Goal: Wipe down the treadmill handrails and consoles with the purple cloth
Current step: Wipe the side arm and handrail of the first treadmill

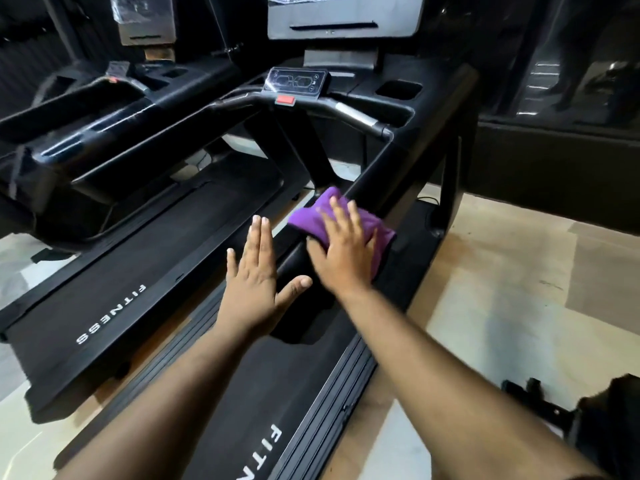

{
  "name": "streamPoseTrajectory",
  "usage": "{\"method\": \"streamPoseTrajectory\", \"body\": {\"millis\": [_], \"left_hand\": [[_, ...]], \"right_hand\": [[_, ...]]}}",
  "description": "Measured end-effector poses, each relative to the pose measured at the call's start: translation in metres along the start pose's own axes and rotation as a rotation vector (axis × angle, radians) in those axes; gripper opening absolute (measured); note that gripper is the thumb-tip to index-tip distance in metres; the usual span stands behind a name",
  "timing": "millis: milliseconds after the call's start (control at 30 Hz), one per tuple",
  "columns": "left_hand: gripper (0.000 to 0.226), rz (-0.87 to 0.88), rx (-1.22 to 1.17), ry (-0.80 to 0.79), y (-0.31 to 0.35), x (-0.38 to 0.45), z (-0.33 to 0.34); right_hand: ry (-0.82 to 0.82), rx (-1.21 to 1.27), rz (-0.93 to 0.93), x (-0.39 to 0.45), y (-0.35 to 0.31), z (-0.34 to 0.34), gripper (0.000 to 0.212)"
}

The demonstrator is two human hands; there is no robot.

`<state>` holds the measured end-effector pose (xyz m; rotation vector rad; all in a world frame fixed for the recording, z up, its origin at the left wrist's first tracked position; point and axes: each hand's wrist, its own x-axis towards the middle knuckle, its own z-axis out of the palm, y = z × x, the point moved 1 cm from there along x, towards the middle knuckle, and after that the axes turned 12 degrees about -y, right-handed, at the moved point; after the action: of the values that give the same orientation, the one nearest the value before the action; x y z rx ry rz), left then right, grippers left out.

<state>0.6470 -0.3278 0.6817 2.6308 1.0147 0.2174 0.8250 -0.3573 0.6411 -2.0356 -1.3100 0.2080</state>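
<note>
one rail is all i can vouch for so far: the cloth (341, 225) lies on the right handrail (377, 181) of the near treadmill, about midway along it, pressed flat under my right hand (346, 251). that grip is wide, fingers straight and spread on the fabric, pushing rather than pinching. my left hand (256, 282) is also wide, fingers straight, holding nothing; it sits just beside the same rail, thumb reaching toward it, though i cannot tell if it touches.

i judge the job early to middling. the console (296, 81) ahead, the curved front bar (353, 114) and the second treadmill (104, 133) on the left all look yet to be reached, but black plastic shows no clear wiped or unwiped line, so that is a guess.

hard to make out: the right hand is blurred, the near treadmill's left rail is not clearly separable from the neighbour's frame, the screen (346, 15) is cut off at the top, and the far background is too dark to read.
</note>
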Motion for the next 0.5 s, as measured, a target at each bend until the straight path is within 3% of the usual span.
{"method": "streamPoseTrajectory", "body": {"millis": [100,200,267,433,500], "left_hand": [[0.117,0.055,-0.071,0.110,-0.003,0.000,-0.004],[0.111,0.157,0.007,0.121,-0.002,0.000,-0.004],[0.108,0.194,0.124,0.085,-0.001,0.004,-0.002],[0.112,0.165,0.290,-0.088,0.003,0.015,-0.002],[0.116,0.149,0.297,-0.142,0.006,0.021,-0.003]], "right_hand": [[0.001,0.077,-0.205,-0.071,-0.018,0.028,0.071],[0.009,0.139,-0.294,-0.091,-0.001,0.037,0.073],[0.074,0.216,-0.218,-0.067,0.013,0.033,0.072],[0.205,0.457,0.186,-0.025,0.012,0.020,0.077],[0.173,0.495,0.207,-0.046,-0.007,0.029,0.081]]}}
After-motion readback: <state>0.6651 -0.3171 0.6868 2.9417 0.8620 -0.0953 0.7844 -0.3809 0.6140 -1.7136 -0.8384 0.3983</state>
